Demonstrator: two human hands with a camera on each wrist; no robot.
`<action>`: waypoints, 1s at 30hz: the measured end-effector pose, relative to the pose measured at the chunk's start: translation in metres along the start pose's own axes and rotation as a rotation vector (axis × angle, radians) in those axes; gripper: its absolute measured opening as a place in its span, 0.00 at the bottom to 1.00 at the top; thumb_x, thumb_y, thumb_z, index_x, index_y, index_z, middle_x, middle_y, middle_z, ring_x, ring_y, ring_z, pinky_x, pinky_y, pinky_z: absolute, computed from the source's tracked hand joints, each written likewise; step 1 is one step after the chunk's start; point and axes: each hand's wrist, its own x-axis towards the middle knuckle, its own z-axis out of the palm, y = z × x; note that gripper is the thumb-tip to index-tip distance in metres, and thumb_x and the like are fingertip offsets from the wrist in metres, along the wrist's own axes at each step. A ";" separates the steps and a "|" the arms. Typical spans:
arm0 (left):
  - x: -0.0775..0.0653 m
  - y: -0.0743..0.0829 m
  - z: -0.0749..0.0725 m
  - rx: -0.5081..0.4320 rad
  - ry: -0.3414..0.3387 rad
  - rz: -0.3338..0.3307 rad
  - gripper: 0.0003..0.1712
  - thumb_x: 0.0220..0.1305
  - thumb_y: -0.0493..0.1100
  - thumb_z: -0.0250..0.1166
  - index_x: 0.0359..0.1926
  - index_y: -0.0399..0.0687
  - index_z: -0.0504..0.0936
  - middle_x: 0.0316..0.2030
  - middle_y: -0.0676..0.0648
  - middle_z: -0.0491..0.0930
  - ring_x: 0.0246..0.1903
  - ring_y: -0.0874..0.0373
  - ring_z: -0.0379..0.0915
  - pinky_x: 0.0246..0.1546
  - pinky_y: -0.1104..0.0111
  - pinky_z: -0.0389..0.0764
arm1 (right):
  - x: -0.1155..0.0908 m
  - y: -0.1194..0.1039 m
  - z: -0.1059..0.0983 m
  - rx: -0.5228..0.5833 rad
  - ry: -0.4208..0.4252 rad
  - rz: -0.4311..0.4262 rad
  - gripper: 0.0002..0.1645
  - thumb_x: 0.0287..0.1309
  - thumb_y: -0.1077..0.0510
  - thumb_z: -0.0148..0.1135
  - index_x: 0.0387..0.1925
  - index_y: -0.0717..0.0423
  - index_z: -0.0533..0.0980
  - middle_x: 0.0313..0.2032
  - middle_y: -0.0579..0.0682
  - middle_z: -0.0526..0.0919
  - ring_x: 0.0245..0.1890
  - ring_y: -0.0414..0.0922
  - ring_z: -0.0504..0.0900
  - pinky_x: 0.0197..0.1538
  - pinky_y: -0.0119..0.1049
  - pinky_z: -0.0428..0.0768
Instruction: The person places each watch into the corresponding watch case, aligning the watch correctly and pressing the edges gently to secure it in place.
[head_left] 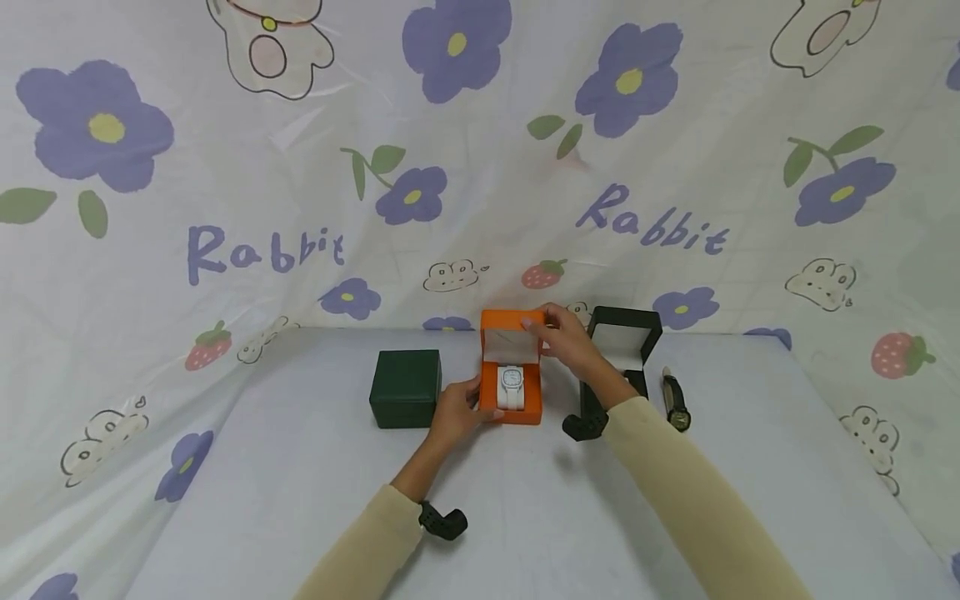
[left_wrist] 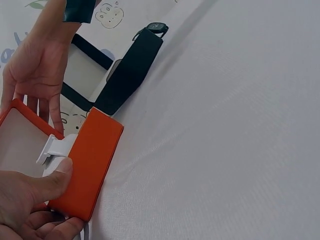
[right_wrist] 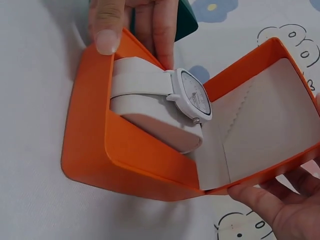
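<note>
On the table, a closed green box is found left of the orange box; to the right, an open black box, partly obscured by the right forearm, and a dark watch are noted. In the orange box, a white watch is seated on a cushion. Its base is gripped by the left hand, its raised lid held between the thumb and fingers of the right hand.

- Head view, right of centre: the right forearm hides part of the black box.
- Centre: dial of the white watch, too small to read.
- Left wrist view, lower left: left hand, cut off.
</note>
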 end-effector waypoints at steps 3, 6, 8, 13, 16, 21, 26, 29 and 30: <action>-0.001 0.000 0.001 -0.024 0.002 -0.015 0.45 0.56 0.33 0.77 0.71 0.30 0.65 0.65 0.34 0.73 0.64 0.43 0.72 0.62 0.58 0.76 | -0.001 0.000 -0.001 0.020 -0.024 -0.005 0.22 0.73 0.49 0.59 0.57 0.61 0.71 0.58 0.60 0.74 0.61 0.62 0.71 0.61 0.60 0.78; -0.001 0.001 0.002 -0.038 0.007 -0.015 0.44 0.56 0.32 0.77 0.71 0.30 0.66 0.64 0.34 0.74 0.64 0.43 0.72 0.61 0.58 0.77 | -0.001 0.001 -0.003 0.051 -0.040 -0.006 0.19 0.73 0.53 0.59 0.55 0.62 0.71 0.55 0.61 0.74 0.60 0.64 0.70 0.62 0.61 0.77; -0.001 0.002 0.002 -0.050 0.008 -0.017 0.44 0.56 0.32 0.76 0.71 0.29 0.66 0.64 0.33 0.74 0.63 0.42 0.72 0.61 0.58 0.77 | -0.002 0.000 -0.004 0.060 -0.053 -0.007 0.18 0.72 0.54 0.60 0.54 0.62 0.71 0.53 0.60 0.74 0.59 0.66 0.70 0.62 0.62 0.77; -0.002 0.005 0.001 -0.067 0.005 -0.042 0.44 0.56 0.31 0.76 0.71 0.29 0.65 0.64 0.33 0.73 0.64 0.42 0.71 0.61 0.57 0.77 | -0.005 0.002 -0.006 0.057 -0.072 -0.025 0.17 0.70 0.54 0.63 0.52 0.61 0.74 0.49 0.57 0.75 0.53 0.59 0.73 0.60 0.62 0.78; -0.002 0.006 0.001 -0.071 0.008 -0.047 0.43 0.56 0.31 0.76 0.70 0.29 0.66 0.64 0.33 0.74 0.64 0.42 0.72 0.61 0.57 0.77 | -0.006 0.004 -0.005 0.058 -0.073 -0.035 0.18 0.67 0.53 0.66 0.52 0.60 0.75 0.48 0.56 0.76 0.49 0.54 0.74 0.60 0.61 0.77; -0.001 0.006 -0.001 -0.084 0.014 -0.044 0.42 0.56 0.30 0.76 0.70 0.30 0.68 0.63 0.33 0.75 0.63 0.42 0.73 0.60 0.56 0.77 | -0.010 0.008 -0.004 0.032 -0.071 -0.056 0.20 0.66 0.51 0.68 0.51 0.58 0.76 0.51 0.55 0.78 0.52 0.53 0.74 0.60 0.59 0.77; 0.000 0.001 0.000 -0.086 0.014 -0.057 0.42 0.55 0.31 0.76 0.69 0.29 0.68 0.64 0.33 0.74 0.63 0.41 0.73 0.60 0.56 0.78 | -0.013 0.013 -0.003 -0.009 -0.065 -0.090 0.20 0.65 0.51 0.69 0.52 0.57 0.77 0.53 0.54 0.78 0.56 0.53 0.74 0.56 0.48 0.79; 0.001 0.001 0.001 -0.087 0.013 -0.050 0.43 0.56 0.31 0.76 0.70 0.28 0.67 0.64 0.32 0.73 0.63 0.40 0.73 0.60 0.55 0.77 | -0.016 0.014 -0.002 0.000 -0.051 -0.105 0.19 0.65 0.53 0.69 0.52 0.57 0.77 0.53 0.54 0.78 0.57 0.54 0.74 0.57 0.49 0.78; 0.001 0.002 0.001 -0.091 0.013 -0.046 0.43 0.56 0.31 0.76 0.69 0.28 0.67 0.64 0.32 0.74 0.63 0.40 0.72 0.60 0.55 0.77 | -0.017 0.014 -0.001 0.004 -0.042 -0.108 0.18 0.65 0.53 0.69 0.52 0.57 0.77 0.53 0.53 0.78 0.58 0.54 0.73 0.58 0.50 0.78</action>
